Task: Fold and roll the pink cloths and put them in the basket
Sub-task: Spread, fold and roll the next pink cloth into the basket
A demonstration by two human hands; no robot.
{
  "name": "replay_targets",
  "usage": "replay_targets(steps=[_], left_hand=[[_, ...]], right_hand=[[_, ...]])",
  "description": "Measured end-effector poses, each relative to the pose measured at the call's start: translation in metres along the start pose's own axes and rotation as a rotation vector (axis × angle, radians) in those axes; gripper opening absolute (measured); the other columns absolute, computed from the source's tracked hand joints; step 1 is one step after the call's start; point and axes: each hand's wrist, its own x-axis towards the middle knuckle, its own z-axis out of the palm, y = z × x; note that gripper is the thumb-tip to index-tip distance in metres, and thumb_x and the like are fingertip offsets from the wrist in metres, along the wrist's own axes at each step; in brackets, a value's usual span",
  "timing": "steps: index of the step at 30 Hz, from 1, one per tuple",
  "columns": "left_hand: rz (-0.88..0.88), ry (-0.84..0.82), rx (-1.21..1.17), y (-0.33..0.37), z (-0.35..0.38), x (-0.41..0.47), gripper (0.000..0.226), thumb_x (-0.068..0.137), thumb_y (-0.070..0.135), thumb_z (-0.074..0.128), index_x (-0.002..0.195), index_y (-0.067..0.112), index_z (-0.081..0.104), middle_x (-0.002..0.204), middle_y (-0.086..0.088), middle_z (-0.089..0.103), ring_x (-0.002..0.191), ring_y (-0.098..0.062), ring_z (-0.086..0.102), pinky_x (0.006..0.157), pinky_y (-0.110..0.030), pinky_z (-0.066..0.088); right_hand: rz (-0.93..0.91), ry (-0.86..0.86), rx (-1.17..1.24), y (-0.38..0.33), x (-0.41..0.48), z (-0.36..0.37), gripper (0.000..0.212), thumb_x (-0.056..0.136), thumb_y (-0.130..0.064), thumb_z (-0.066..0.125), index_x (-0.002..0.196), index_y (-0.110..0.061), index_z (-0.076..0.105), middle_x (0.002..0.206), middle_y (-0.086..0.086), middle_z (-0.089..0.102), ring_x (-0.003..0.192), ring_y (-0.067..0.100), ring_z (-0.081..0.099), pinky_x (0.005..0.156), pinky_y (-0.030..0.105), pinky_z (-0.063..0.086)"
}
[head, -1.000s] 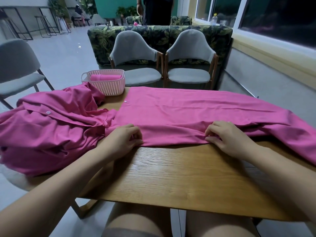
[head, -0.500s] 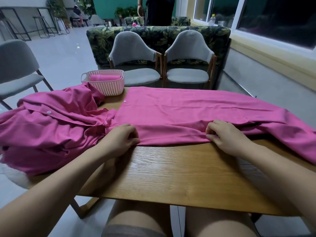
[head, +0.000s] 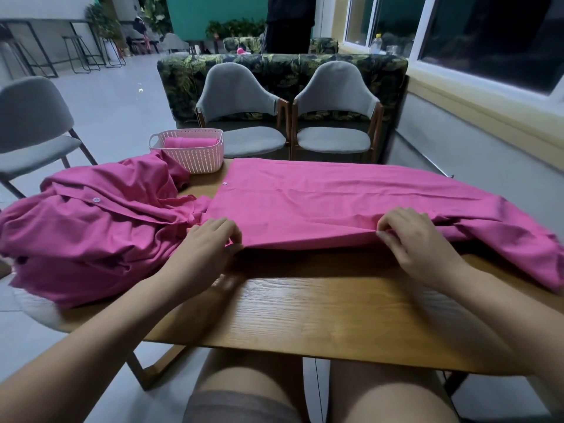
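Pink fabric covers most of the wooden bench (head: 305, 309). One pink cloth (head: 335, 203) lies spread flat across the far half, its right end drooping over the bench's right edge, and a small pale snap button sits near its far left corner. The left hand (head: 204, 245) sits at the cloth's near left corner, its fingers (head: 229, 232) curled and pinching the near edge. The right hand (head: 415, 239) pinches the same edge further right, fingers and thumb drawn together on the hem. Between the two hands the edge stands slightly raised off the wood, with a shadow under it.

To the left, a crumpled heap of pink cloths (head: 91, 230) touches the spread cloth and hangs over the bench's left side; a button shows on it too. Behind the heap, at the far left of the bench, stands the pale pink basket (head: 198, 160), upright, with a rolled pink cloth (head: 189, 142) lying inside. The heap's upper folds reach the basket's front left corner.

Beyond the bench two grey chairs (head: 244, 111) stand side by side, with a leaf-patterned sofa (head: 274, 68) behind them.
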Motion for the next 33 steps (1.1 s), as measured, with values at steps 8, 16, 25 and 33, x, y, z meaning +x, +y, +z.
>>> replay_targets(steps=[8, 16, 25, 33], left_hand=[[0.118, 0.028, 0.105, -0.003, -0.011, -0.023, 0.015, 0.097, 0.038, 0.068, 0.106, 0.03, 0.058, 0.1, 0.016, 0.064, 0.096, -0.013, 0.058, 0.077, -0.037, 0.042], [0.07, -0.053, 0.197, -0.01, 0.002, -0.031, 0.016, 0.093, 0.041, 0.074, 0.099, 0.028, 0.066, 0.107, 0.011, 0.067, 0.1, -0.02, 0.064, 0.082, -0.04, 0.049], [0.187, -0.021, 0.345, -0.011, 0.001, -0.023, 0.016, 0.087, 0.032, 0.052, 0.089, 0.025, 0.067, 0.091, 0.005, 0.066, 0.083, -0.025, 0.064, 0.067, -0.039, 0.042], [0.248, 0.112, 0.365, -0.002, -0.031, -0.037, 0.016, 0.101, 0.03, 0.051, 0.095, 0.022, 0.063, 0.093, 0.003, 0.059, 0.084, -0.024, 0.055, 0.073, -0.042, 0.042]], right_hand=[[-0.078, 0.037, -0.066, -0.017, -0.021, -0.018, 0.006, 0.102, -0.023, 0.055, 0.097, -0.021, 0.057, 0.093, -0.007, 0.054, 0.087, 0.02, 0.05, 0.083, 0.041, 0.039], [-0.08, 0.016, -0.076, -0.025, -0.034, -0.012, 0.008, 0.102, -0.025, 0.054, 0.097, -0.02, 0.057, 0.092, -0.006, 0.055, 0.086, 0.021, 0.052, 0.081, 0.041, 0.039], [-0.062, 0.018, -0.107, -0.03, -0.037, -0.013, 0.01, 0.102, -0.025, 0.051, 0.097, -0.019, 0.057, 0.093, -0.005, 0.055, 0.086, 0.024, 0.053, 0.08, 0.043, 0.041], [-0.06, 0.058, -0.173, -0.044, -0.046, -0.023, 0.01, 0.103, -0.023, 0.047, 0.096, -0.019, 0.052, 0.093, -0.003, 0.05, 0.084, 0.023, 0.046, 0.081, 0.042, 0.039]])
